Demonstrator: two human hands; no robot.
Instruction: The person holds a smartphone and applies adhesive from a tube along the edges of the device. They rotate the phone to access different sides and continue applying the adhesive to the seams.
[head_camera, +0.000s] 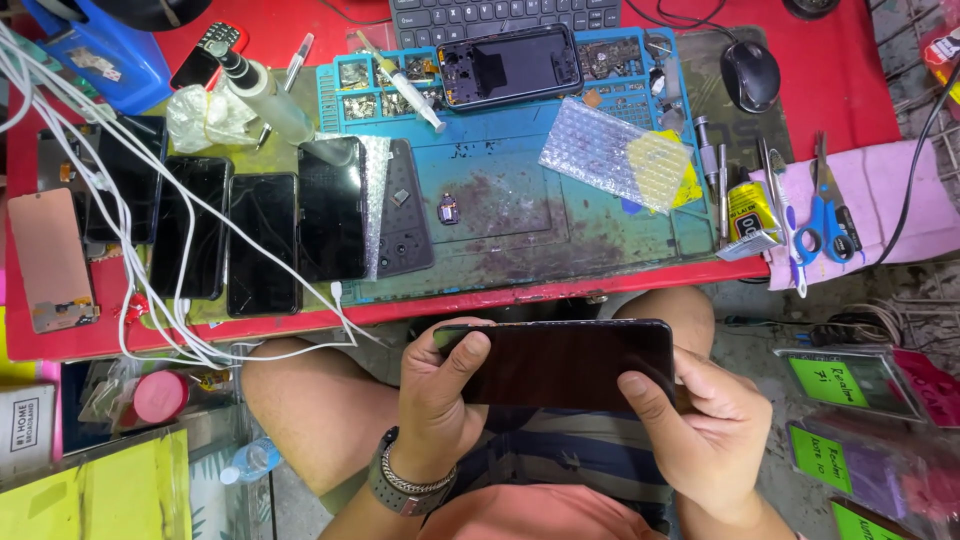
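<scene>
A black phone screen panel (565, 362) lies sideways between both hands over my lap, below the table's front edge. My left hand (437, 395), with a metal bracelet on its wrist, grips the panel's left end with the thumb on its face. My right hand (700, 420) holds the right end, thumb across the glass. On the blue work mat (530, 215) above sit an opened phone body (510, 65), a sheet of bubble wrap (615, 152) and a small loose part (449, 209).
Several dark phones (262, 240) lie in a row on the table's left, with white cables (120, 240) across them. Blue scissors (825, 215), a glue tube (748, 215) and screwdrivers lie right. A keyboard (505, 15) and mouse (750, 75) sit at the back.
</scene>
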